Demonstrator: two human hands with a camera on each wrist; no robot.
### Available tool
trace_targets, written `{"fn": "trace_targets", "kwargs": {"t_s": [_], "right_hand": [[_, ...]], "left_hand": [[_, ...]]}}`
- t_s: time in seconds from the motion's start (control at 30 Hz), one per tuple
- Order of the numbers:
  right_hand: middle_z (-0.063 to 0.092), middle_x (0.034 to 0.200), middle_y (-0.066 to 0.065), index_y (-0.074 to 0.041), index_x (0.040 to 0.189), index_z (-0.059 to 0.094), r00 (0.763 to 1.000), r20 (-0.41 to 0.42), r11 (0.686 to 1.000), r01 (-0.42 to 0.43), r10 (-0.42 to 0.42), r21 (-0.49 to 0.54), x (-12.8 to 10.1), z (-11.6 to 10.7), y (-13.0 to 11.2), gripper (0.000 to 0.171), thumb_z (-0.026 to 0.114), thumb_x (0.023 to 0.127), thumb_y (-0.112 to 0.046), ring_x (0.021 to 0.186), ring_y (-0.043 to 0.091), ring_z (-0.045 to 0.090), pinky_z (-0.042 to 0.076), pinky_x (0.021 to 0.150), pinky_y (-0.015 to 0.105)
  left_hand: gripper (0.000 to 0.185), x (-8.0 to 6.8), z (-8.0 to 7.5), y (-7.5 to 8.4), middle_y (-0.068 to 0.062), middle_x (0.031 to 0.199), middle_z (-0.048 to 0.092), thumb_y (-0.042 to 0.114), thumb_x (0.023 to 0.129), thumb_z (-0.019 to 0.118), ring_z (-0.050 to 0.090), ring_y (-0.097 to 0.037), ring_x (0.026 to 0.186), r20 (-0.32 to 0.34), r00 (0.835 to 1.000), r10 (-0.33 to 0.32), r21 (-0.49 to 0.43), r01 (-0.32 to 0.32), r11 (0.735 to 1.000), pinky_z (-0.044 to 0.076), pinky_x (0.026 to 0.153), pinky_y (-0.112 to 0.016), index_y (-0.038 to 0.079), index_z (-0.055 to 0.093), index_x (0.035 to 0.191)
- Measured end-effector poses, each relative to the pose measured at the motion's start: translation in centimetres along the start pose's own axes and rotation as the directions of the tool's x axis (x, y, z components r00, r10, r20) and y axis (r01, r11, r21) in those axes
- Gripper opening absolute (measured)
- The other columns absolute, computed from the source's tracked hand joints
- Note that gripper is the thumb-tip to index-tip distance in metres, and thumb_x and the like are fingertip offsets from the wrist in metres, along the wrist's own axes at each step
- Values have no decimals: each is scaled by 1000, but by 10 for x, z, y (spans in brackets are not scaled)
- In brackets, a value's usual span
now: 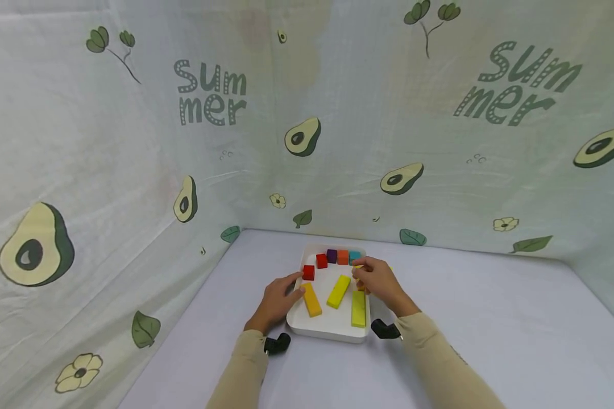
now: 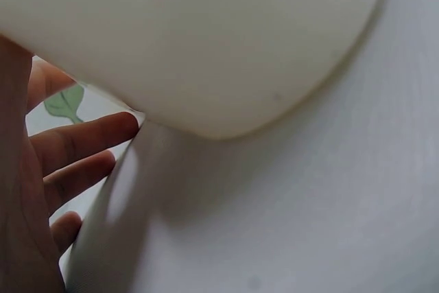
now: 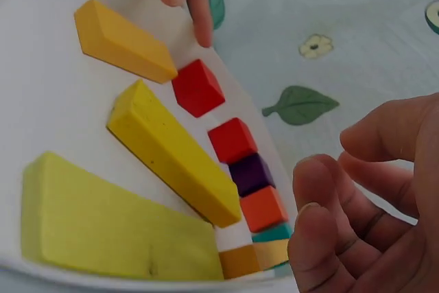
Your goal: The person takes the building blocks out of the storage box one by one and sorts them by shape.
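Both hands work at the shallow white plastic tray (image 1: pixel 332 330) near the front middle of the grey-clothed table (image 1: pixel 491 341). My left hand (image 1: pixel 278 299) rests with relaxed fingers against the tray's left rim, just beside a small red wooden cube (image 1: pixel 308 272) and a long orange wooden bar (image 1: pixel 311 299). My right hand (image 1: pixel 380 280) hovers over the tray's right edge, fingers loosely curled, holding nothing I can see. A yellow bar (image 1: pixel 339 291) and a lime-green slab (image 1: pixel 358 308) lie between my hands.
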State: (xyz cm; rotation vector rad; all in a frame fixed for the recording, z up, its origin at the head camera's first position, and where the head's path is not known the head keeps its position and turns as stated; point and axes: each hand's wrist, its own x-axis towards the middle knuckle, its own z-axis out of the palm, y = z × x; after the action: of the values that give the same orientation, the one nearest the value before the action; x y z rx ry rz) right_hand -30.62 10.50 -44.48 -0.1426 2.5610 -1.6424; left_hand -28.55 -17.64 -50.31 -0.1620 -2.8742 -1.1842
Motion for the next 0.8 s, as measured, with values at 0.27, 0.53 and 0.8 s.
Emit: {"fn": "trace_targets", "kwargs": {"t_s": [0.27,0.53,0.8], "right_hand": [[68,96,7,-3,126,64,992,114,999,51,-52,9,2,37,-7,33,66,96,-17,79,24,65,57,65,31],[69,92,7,-4,125,65,986,154,997,66,-60,-32,5,64,-5,33,68,94,-16,71,22,63,58,66,29],[69,95,5,-3,128,63,986,159,995,62,-49,-78,4,70,-14,36,67,95,-15,69,21,62,58,66,29]], "left_hand": [[52,-3,-1,-2,-5,149,49,47,98,59,41,-35,135,11,1000,-3,-12,3,1000,32,110,-65,34,51,148],[53,0,3,-6,-3,149,49,50,97,59,41,-34,135,-2,1000,-4,-7,4,1000,32,110,-65,36,51,147],[54,-4,-2,0,-4,148,51,49,97,59,42,-35,135,4,1000,27,-6,-27,1000,32,109,-66,31,52,148]]}}
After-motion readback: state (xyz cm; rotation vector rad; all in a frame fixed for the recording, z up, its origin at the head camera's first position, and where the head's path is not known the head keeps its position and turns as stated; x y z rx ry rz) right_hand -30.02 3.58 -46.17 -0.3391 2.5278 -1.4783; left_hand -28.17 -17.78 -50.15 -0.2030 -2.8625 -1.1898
